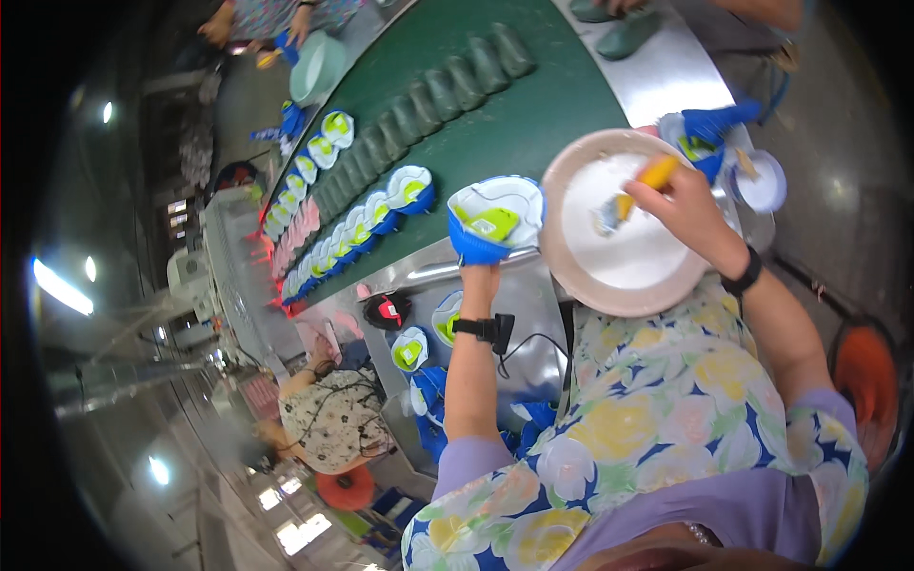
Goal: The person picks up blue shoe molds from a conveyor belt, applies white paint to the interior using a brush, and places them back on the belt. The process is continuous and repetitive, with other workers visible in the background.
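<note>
My left hand is under a blue shoe upper and holds it up, most of its fingers hidden. The upper's white underside faces up, with a yellow-green patch inside. Closed around the yellow handle of a brush, my right hand is over a wide pinkish bowl. The brush's bristles dip into white liquid, which looks like glue. The held upper is just left of the bowl's rim.
A green conveyor belt carries rows of dark shoe-shaped pieces and blue-and-white uppers. More uppers lie on the metal table by my left forearm. A white tub stands at right. Other people work around the belt.
</note>
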Action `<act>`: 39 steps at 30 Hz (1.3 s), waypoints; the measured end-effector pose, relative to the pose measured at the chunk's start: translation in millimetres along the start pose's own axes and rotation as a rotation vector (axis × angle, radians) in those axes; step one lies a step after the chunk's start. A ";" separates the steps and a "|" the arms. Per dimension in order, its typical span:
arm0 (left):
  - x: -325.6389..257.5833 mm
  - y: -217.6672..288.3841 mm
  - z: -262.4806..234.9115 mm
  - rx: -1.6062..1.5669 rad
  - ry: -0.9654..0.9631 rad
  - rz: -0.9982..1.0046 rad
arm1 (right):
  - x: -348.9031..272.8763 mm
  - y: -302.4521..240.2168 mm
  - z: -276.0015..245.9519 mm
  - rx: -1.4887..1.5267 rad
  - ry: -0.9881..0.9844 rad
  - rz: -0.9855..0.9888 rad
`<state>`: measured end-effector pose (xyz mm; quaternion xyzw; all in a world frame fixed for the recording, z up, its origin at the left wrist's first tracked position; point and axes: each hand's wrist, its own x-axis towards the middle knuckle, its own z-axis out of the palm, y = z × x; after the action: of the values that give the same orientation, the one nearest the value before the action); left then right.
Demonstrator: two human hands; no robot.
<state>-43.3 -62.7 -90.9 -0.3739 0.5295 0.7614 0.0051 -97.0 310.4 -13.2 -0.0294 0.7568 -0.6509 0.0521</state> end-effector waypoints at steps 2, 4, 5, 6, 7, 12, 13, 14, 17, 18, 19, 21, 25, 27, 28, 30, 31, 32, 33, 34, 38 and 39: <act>39.3 10.8 -12.0 0.145 -0.074 0.126 | -6.0 9.3 -0.4 -0.003 -0.009 0.062; 79.6 17.9 -17.9 0.093 -0.157 0.265 | -11.5 12.1 -0.6 0.006 -0.054 0.147; 98.4 20.8 -12.8 0.027 -0.152 0.265 | -14.7 16.5 1.0 0.008 -0.063 0.191; 124.0 23.4 -14.1 0.031 -0.133 0.268 | -16.9 21.4 3.4 0.011 -0.071 0.237; 151.6 20.8 -21.3 0.034 -0.107 0.268 | -18.3 26.9 6.2 0.013 -0.083 0.286; 232.3 -2.3 -106.3 0.651 0.282 0.294 | -17.9 40.9 25.5 -0.006 -0.187 0.341; 223.1 -5.6 -138.0 0.964 0.412 0.458 | -16.9 45.1 29.3 -0.012 -0.240 0.329; 204.0 -1.2 -131.1 0.915 0.441 0.511 | -18.4 53.7 28.7 -0.050 -0.221 0.357; 134.3 41.8 -160.0 1.085 0.506 0.756 | -22.9 56.7 26.8 -0.072 -0.155 0.419; 108.2 45.4 -194.3 1.213 0.563 0.831 | -23.7 55.8 28.8 -0.053 -0.149 0.399; 81.8 42.3 -223.9 1.392 0.666 0.652 | -24.5 57.4 29.7 -0.045 -0.159 0.407; 24.4 17.0 -316.8 1.328 0.606 0.318 | -20.9 65.5 33.6 -0.010 -0.216 0.411; -41.2 -67.3 -302.0 0.758 0.627 -0.191 | -18.0 65.7 45.8 -0.181 -0.277 0.309; -59.3 -86.6 -271.6 0.958 0.780 0.042 | -13.4 57.5 54.1 -0.299 -0.324 0.162; -59.7 -86.7 -239.8 1.138 0.728 0.230 | -15.6 55.7 57.9 -0.323 -0.324 0.076; -85.0 -75.8 -158.3 1.479 0.639 0.629 | -22.5 52.7 68.5 -0.317 -0.359 0.067; -105.1 -73.2 -125.3 1.570 0.498 0.641 | -25.4 51.8 71.8 -0.299 -0.390 0.056; -125.4 -76.2 -102.6 1.662 0.359 0.648 | -29.7 51.6 74.1 -0.319 -0.438 0.005; -142.2 -86.2 -92.3 1.572 0.194 0.702 | -34.7 51.5 76.7 -0.335 -0.488 -0.048; -151.3 -91.4 -89.1 1.476 0.027 0.754 | -38.1 52.0 79.0 -0.350 -0.531 -0.102; -143.2 -100.6 -110.0 1.565 -0.045 0.666 | -49.4 61.0 84.4 -0.350 -0.467 -0.157; -135.9 -97.6 -110.5 1.654 -0.044 0.661 | -50.3 66.4 87.2 -0.349 -0.499 -0.173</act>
<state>156.3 -56.7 -108.8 -0.0641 0.9904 0.1049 0.0636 -35.3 240.4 -89.7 -0.2609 0.8156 -0.4861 0.1746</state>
